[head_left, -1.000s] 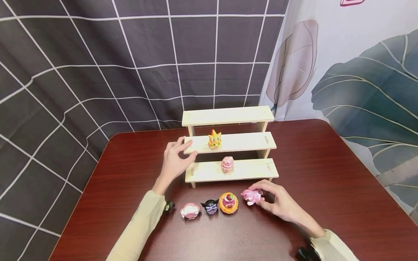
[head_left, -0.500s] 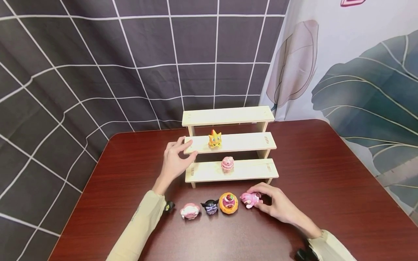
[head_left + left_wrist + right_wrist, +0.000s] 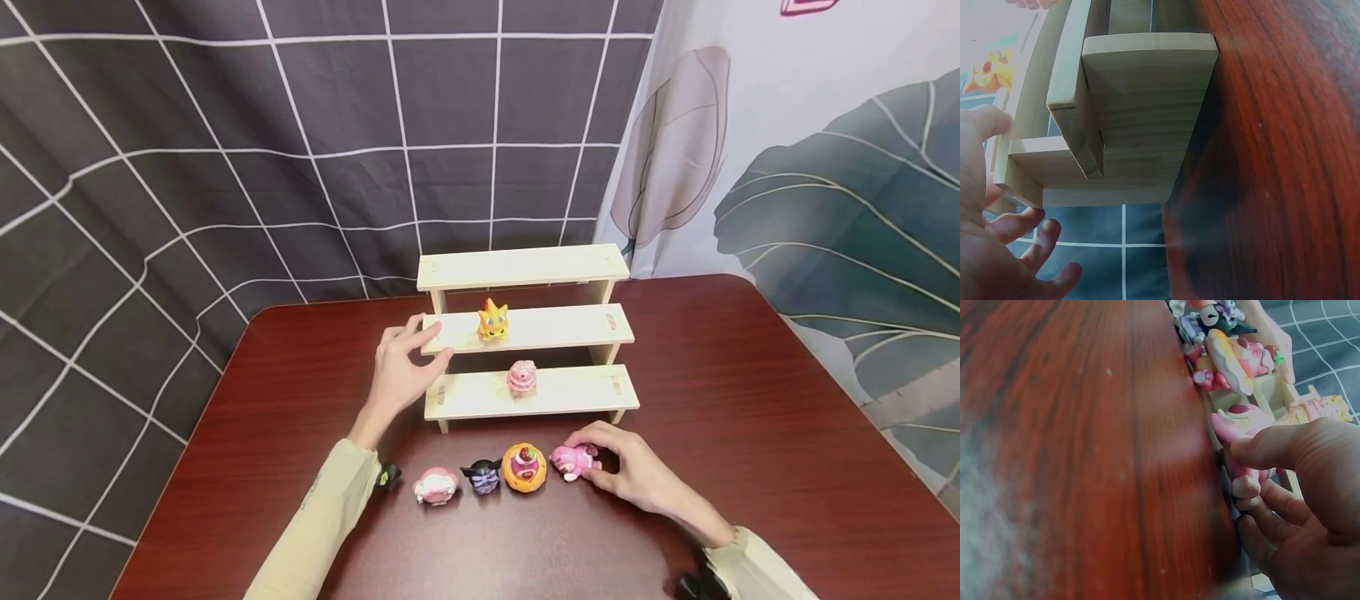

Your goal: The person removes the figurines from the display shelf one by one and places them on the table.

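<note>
My left hand (image 3: 402, 367) holds the left end of the middle board of a three-tier wooden display shelf (image 3: 558, 325). Thumb and fingers lie about that end in the left wrist view, some fingers loose in the air. Beyond the shelf's front right, my right hand (image 3: 637, 467) pinches a pink toy figurine (image 3: 573, 461) low at the tabletop. The right wrist view shows the thumb across that figurine (image 3: 1244, 434), with fingers on its other side. Just left of it sits an orange, ring-shaped figurine with a cake-like top (image 3: 525, 468).
A yellow spiky figurine (image 3: 492, 321) stands on the middle board, a light-pink one (image 3: 522, 378) on the lowest. Left of the orange figurine are a black-and-purple one (image 3: 483, 476), a pink-and-white one (image 3: 436, 486) and a dark one (image 3: 387, 476) partly behind the left sleeve.
My right hand has moved slightly left and toward me with the pink figurine, bringing it nearer the orange one. My left hand has stayed at the shelf.
</note>
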`<state>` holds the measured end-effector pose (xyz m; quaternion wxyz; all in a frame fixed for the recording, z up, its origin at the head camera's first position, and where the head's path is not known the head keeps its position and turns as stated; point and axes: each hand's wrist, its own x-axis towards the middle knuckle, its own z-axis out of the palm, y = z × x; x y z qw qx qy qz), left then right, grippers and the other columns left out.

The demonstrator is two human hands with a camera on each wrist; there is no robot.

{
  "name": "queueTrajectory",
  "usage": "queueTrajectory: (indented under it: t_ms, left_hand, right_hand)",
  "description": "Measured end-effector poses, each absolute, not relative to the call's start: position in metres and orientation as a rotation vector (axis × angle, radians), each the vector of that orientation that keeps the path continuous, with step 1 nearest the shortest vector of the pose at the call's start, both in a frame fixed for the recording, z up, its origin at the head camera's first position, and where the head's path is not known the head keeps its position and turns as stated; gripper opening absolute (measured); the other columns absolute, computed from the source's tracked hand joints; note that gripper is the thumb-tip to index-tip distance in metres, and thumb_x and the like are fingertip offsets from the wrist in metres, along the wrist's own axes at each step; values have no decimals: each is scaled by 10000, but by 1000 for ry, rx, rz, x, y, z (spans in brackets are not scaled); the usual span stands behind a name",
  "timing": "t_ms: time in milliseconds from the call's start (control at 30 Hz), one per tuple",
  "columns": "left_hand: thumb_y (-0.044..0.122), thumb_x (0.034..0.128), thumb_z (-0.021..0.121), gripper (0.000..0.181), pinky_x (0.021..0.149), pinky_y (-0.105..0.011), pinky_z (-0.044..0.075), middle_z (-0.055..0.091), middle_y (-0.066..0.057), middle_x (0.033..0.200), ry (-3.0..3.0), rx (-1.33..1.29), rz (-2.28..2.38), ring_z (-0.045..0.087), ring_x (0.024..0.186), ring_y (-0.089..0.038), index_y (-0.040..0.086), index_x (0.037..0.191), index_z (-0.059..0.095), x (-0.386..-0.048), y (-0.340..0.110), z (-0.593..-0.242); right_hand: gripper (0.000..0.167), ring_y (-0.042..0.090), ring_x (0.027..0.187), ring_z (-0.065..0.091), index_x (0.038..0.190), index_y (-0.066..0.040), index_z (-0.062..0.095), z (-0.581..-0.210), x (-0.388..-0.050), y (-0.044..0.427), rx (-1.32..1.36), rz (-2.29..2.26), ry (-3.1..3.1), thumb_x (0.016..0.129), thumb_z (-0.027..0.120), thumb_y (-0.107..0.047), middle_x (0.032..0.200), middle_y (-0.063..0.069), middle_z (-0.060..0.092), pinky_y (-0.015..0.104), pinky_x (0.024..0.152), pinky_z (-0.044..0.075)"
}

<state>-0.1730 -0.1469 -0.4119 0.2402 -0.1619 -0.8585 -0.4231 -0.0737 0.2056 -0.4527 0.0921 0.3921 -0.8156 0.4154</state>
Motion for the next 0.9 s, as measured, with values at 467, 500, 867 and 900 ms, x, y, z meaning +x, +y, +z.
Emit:
queueTrajectory:
  t_ms: [467,500,867,900]
  left_hand:
    - [244,804,828,437,838,-510,418,582,-227,1354,-2348,-443,-1174,524,1070,-407,89,1203,743,-171,-146,-409]
    - [243,805,827,435,839,-509,418,583,-228,1353,-2347,-444,-1173,524,1068,-405,88,1202,744,-171,-146,-409]
    - [240,801,830,445,833,-496,421,588,-207,1355,-2344,-448,-1162,523,1057,-368,86,1209,740,-171,-146,-409]
    - [240,801,830,443,835,-496,421,587,-212,1355,-2345,-447,-1163,523,1057,-371,87,1208,740,-171,-146,-409]
  right_hand:
    - [522,103,908,596,1105,-109,671,-453,-73,204,1145,1148,-2482,657,802,124,1026,-58,637,158,852,408]
    - [521,104,909,595,1106,-108,668,-454,-73,203,1146,1136,-2484,657,802,120,1026,-58,635,152,855,403]
    - [546,122,919,596,1117,-119,662,-451,-72,204,1146,1065,-2491,647,815,112,1030,-61,641,207,847,433]
    - [548,126,919,598,1117,-120,662,-451,-72,204,1147,1062,-2488,647,818,114,1029,-60,643,218,844,439]
